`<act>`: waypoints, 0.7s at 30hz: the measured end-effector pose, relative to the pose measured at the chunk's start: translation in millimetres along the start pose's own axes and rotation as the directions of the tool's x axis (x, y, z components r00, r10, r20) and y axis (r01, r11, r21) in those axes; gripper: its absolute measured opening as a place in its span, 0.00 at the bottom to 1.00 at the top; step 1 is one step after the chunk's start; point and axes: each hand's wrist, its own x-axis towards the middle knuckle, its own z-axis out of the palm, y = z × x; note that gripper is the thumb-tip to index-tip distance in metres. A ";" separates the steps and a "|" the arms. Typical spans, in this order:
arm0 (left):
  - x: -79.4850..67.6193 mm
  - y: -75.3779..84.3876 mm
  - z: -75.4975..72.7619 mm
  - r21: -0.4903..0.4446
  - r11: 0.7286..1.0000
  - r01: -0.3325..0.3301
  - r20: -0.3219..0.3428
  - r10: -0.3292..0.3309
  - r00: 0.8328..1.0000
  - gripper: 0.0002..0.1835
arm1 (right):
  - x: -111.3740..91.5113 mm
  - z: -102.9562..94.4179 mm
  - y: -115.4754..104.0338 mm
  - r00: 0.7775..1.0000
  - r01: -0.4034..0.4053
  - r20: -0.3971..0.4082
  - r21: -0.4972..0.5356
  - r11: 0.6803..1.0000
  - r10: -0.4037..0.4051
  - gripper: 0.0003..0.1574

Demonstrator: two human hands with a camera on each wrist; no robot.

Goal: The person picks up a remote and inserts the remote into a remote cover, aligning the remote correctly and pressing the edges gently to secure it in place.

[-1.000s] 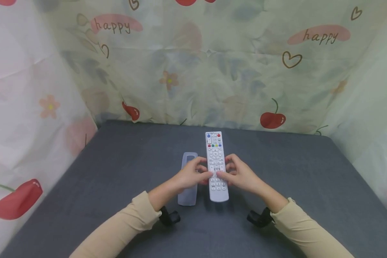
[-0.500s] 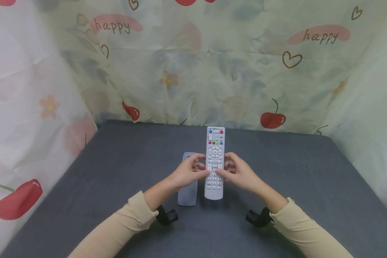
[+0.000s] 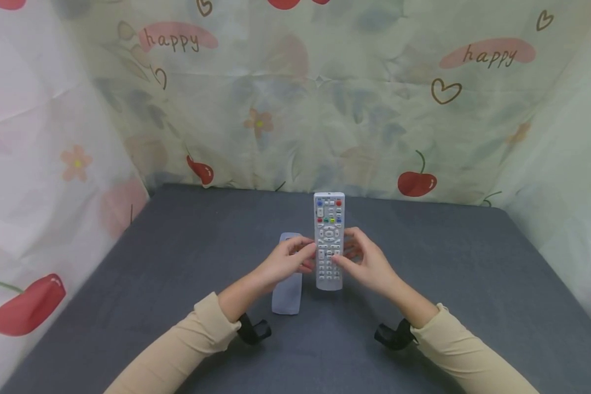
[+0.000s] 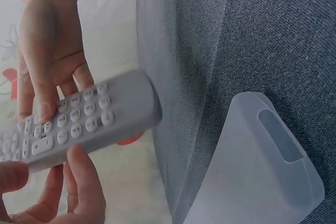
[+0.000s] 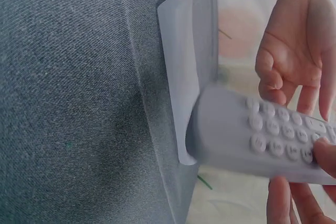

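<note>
A white remote control [image 3: 329, 234] with rows of buttons stands steeply tilted, its front facing me, above the dark table. My right hand [image 3: 371, 267] grips its right side, thumb on the buttons and fingers behind. At the left edge, my left hand [image 3: 284, 261] touches the remote with thumb and fingertips, its fingers loosely bent. In the left wrist view, those fingertips [image 4: 79, 161] lie against the side of the remote. Under my left hand, partly hidden by it, a translucent remote cover [image 3: 287, 298] lies on the table; its cut-out window [image 4: 281, 136] shows in the left wrist view.
The dark grey cloth-covered table [image 3: 177, 262] spreads out on both sides of the hands. A printed curtain [image 3: 320, 109] with cherries and hearts closes off the back and sides. Black camera mounts [image 3: 255, 330] hang below both wrists.
The remote has been raised and tipped more upright, with its lower end farther from me. My left thumb has slid off its front to the left edge; the right thumb stays on it. The cover has not moved.
</note>
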 end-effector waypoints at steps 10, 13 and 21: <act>1.6 -0.3 -0.2 -0.131 0.989 0.067 0.119 -0.051 0.992 0.28 | -2.8 5.4 0.2 0.982 0.151 -0.106 -0.041 0.988 -0.155 0.26; 0.4 0.2 -1.6 -0.170 0.984 0.055 0.149 -0.029 0.988 0.27 | -3.7 7.1 1.3 0.959 0.245 -0.127 -0.070 0.967 -0.252 0.25; -1.6 -0.8 -4.8 -0.168 0.983 0.070 0.142 -0.046 0.989 0.25 | -4.8 8.8 2.8 0.944 0.291 -0.136 -0.094 0.952 -0.301 0.22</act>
